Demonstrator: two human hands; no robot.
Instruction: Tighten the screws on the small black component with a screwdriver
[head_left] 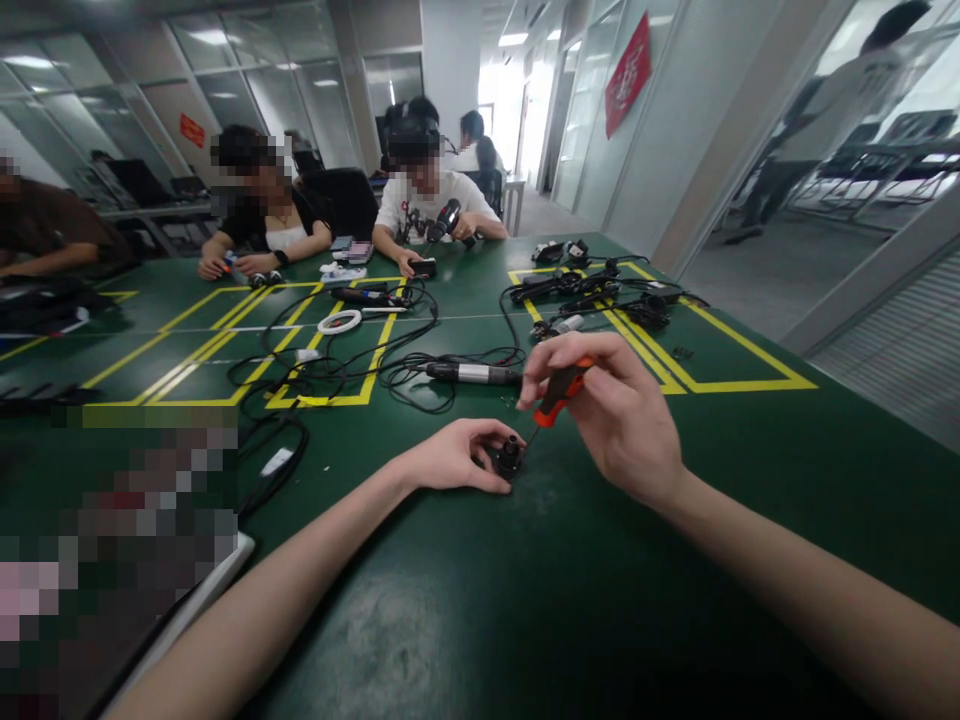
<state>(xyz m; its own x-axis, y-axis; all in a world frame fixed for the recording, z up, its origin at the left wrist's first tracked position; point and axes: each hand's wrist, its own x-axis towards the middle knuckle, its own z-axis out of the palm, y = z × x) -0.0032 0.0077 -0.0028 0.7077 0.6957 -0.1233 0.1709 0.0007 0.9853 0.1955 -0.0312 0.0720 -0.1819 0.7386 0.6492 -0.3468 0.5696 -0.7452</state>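
Observation:
On the green table, a small round black part (509, 457) with a raised stub sits between the thumb and fingers of my left hand (461, 455), which is closed around it. My right hand (619, 415) grips the orange and dark handle of a screwdriver (553, 398) from above. Its thin shaft slants down to the left, and the tip is at the right side of the black part. Whether the tip sits in a screw is too small to make out.
Just beyond my hands lies a black and silver cylindrical tool (472, 373) with tangled cables. More black devices and cords (577, 290) lie at the back right. A white ring (339, 321) is farther left. Co-workers (435, 200) sit across the table (600, 620).

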